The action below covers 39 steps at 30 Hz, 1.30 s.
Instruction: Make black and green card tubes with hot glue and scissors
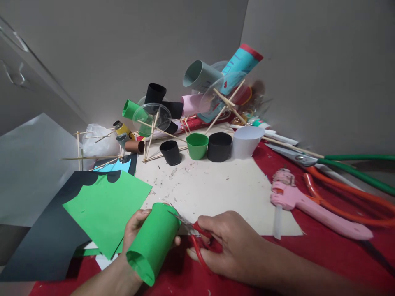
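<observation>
A green paper tube (154, 242) lies tilted in my left hand (132, 230), whose fingers wrap around it from behind. My right hand (228, 240) grips the red handles of a pair of scissors (199, 246). The scissor blades are at the tube's far rim, slightly apart; whether paper is between them is hard to make out. Beyond my hands, on a cream sheet (210, 193), stand a small black cup (170, 153), a green cup (197, 146), a wider black cup (219, 147) and a white cup (247, 142), all of paper.
Green paper (108, 205) with cut edges lies over black card (49, 230) at left. At right rest a pink glue gun (321, 211) and large orange-handled scissors (354, 191). Behind stand stick frames with clear discs (154, 117) and paper tubes, including a blue tube (239, 68).
</observation>
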Each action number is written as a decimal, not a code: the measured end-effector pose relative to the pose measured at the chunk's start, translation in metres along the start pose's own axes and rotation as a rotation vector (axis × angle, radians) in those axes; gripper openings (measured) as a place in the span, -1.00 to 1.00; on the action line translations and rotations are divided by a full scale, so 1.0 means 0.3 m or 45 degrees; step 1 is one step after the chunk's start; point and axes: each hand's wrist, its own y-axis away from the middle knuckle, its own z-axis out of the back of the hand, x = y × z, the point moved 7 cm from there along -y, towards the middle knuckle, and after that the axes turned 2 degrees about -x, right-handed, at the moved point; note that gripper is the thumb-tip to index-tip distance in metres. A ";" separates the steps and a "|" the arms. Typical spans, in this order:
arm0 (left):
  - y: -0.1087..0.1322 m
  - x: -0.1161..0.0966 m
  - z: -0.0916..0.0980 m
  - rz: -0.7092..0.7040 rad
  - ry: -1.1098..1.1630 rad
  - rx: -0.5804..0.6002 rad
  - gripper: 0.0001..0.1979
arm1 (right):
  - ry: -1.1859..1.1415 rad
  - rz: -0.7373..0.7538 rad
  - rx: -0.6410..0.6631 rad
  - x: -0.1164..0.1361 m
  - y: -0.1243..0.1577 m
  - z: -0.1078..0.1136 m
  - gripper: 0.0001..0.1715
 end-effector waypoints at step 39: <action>-0.029 0.007 -0.029 0.007 0.028 0.132 -0.73 | 0.013 0.054 0.086 -0.008 -0.004 -0.010 -0.64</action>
